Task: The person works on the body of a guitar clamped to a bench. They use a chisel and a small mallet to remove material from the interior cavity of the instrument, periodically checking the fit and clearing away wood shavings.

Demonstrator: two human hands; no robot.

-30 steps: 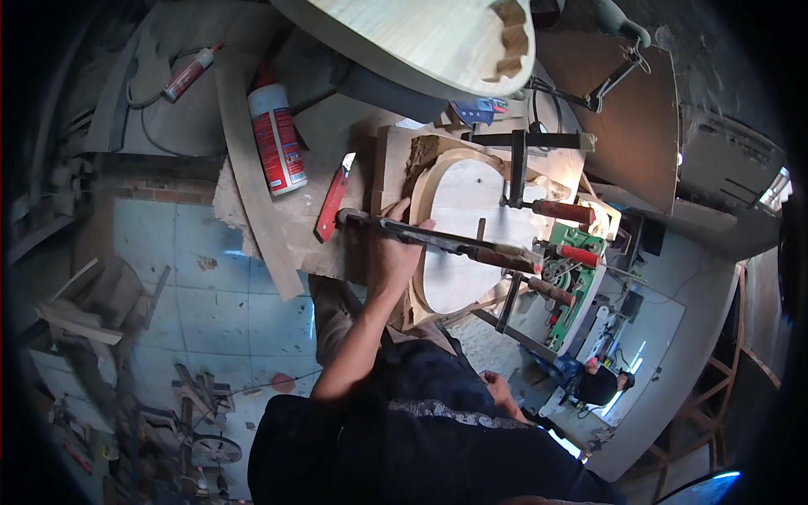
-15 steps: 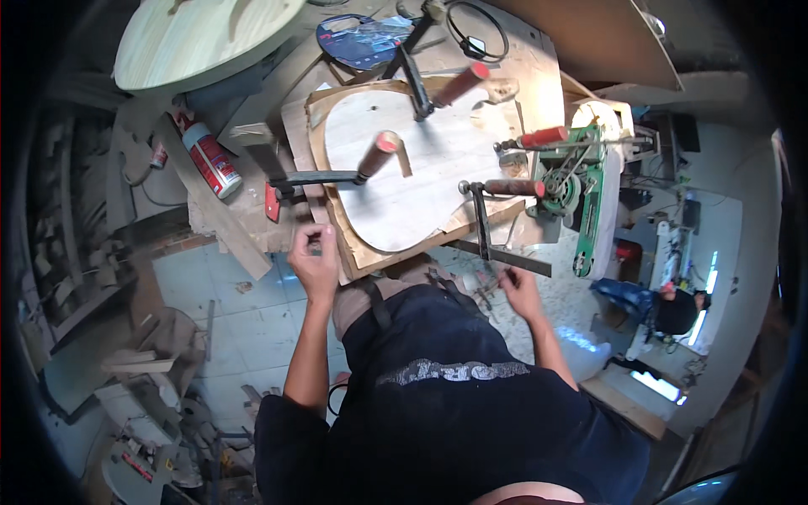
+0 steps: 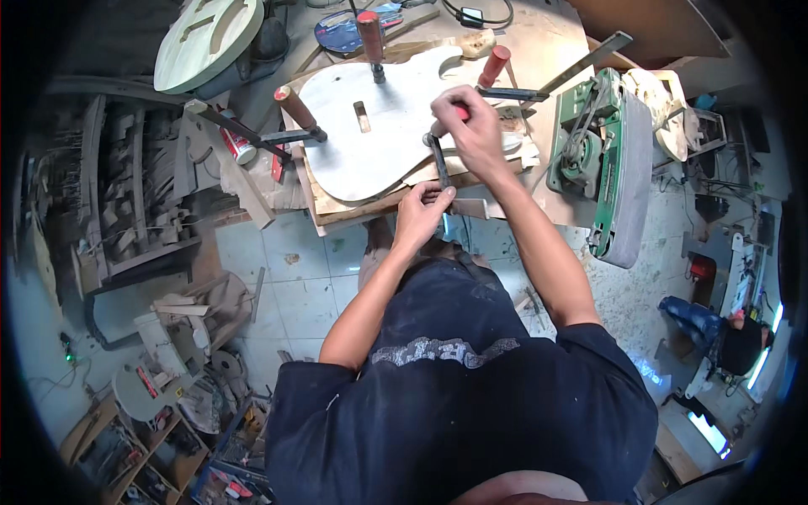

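A pale guitar-shaped wooden body [image 3: 341, 168] lies flat on a larger rough board at the bench edge, pressed down by several bar clamps. My right hand [image 3: 473, 135] is closed around the red handle of the front clamp [image 3: 442, 164], whose screw foot meets the body near its right side. At the board's near edge, my left hand [image 3: 423, 215] has its fingers closed around the lower part of that same clamp. Other clamps with red-tipped handles stand on the left [image 3: 295, 109], at the back [image 3: 370, 42] and at the right [image 3: 495, 66].
A green belt sander [image 3: 610, 160] stands right of the board. Another pale guitar body [image 3: 202, 42] is at the back left, above a bottle [image 3: 238, 147] and a wooden strip [image 3: 244, 189]. Wood scraps fill the left rack [image 3: 118, 194]. Another person [image 3: 732, 341] is far right.
My right hand has risen from beside the bench onto the front clamp's handle. My left hand has moved right, from the board's left corner to that clamp's lower part. The whole view has shifted.
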